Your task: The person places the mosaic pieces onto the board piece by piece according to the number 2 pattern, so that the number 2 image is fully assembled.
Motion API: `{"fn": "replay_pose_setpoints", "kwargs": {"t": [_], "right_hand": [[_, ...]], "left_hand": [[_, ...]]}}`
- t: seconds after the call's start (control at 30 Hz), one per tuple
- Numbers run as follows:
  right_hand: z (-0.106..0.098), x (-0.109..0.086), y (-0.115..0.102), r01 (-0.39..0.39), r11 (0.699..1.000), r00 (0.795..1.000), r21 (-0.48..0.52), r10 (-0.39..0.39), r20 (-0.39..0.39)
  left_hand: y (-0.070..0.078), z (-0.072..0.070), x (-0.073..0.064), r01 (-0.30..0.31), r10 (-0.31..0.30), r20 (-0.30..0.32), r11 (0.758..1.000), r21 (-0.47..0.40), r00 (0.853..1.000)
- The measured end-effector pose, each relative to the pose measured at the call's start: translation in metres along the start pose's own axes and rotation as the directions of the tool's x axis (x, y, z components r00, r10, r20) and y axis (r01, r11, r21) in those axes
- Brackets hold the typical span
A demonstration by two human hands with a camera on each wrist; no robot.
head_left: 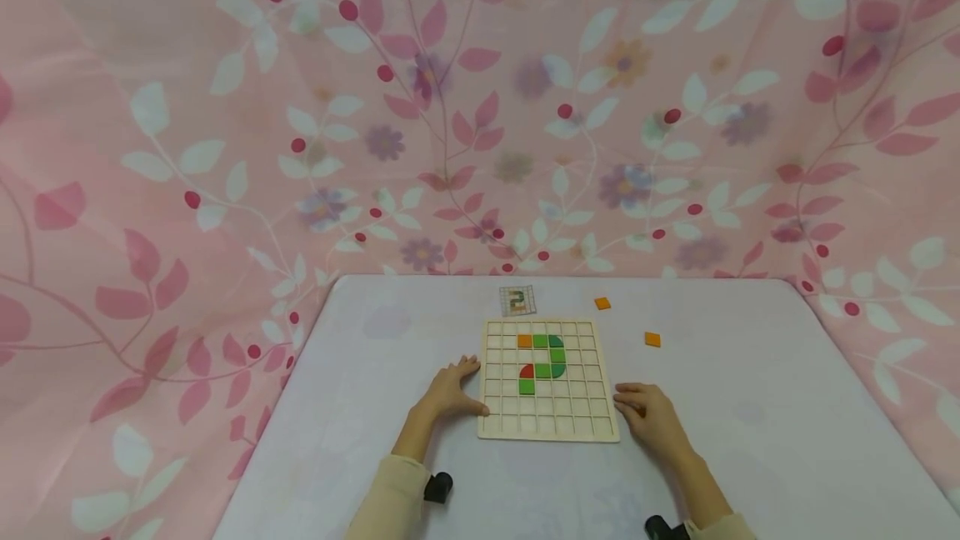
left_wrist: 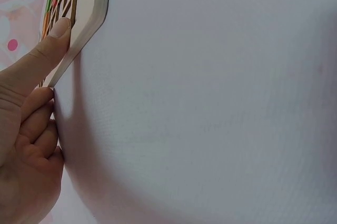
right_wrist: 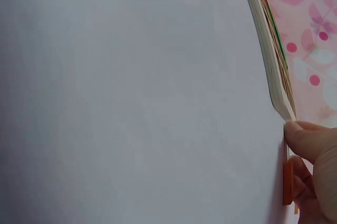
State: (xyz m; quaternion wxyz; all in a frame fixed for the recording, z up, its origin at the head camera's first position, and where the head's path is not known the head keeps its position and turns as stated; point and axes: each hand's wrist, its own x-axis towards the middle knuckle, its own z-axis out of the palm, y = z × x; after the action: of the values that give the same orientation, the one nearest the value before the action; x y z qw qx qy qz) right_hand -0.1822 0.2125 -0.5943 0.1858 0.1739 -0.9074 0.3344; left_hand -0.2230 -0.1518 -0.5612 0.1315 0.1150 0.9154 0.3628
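A pale wooden grid board (head_left: 547,427) lies on the table, bearing orange, green and red tiles in a curved pattern. At its left edge is my left hand (head_left: 450,390), fingers spread; the left wrist view shows the thumb (left_wrist: 60,28) resting on the board's top face near the rim. My right hand (head_left: 654,423) is at the right edge, its thumb and fingertips close to the board. In the right wrist view an orange tile (right_wrist: 288,183) shows at the curled lower fingers, seemingly held there; the grasp is partly hidden.
A small pattern card (head_left: 517,300) lies behind the board. Two loose orange tiles lie to the back right, one farther back (head_left: 602,303) and another tile (head_left: 652,339) nearer the right hand. A pink floral cloth (head_left: 480,140) hangs behind the white table (head_left: 750,407).
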Motion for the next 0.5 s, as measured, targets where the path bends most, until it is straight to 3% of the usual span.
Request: {"fn": "replay_pose_setpoints", "kwargs": {"t": [0.1,0.2,0.37,0.5], "right_hand": [[-0.005,-0.002,-0.005,-0.022,1.000,1.000,-0.017,0.022,0.004],[-0.015,-0.005,-0.008,-0.095,0.995,0.993,-0.038,0.097,0.067],[-0.034,-0.010,-0.006,-0.223,0.973,0.953,-0.052,0.229,0.197],[-0.040,-0.013,-0.003,-0.287,0.958,0.934,-0.015,0.283,0.217]], "left_hand": [[0.000,0.001,0.000,-0.006,0.006,-0.001,1.000,-0.003,1.000],[-0.001,0.001,0.001,-0.004,0.004,0.003,1.000,-0.002,1.000],[-0.001,0.001,0.000,-0.001,0.001,-0.002,1.000,-0.003,1.000],[-0.001,0.000,0.000,0.003,-0.003,-0.003,1.000,0.000,1.000]]}}
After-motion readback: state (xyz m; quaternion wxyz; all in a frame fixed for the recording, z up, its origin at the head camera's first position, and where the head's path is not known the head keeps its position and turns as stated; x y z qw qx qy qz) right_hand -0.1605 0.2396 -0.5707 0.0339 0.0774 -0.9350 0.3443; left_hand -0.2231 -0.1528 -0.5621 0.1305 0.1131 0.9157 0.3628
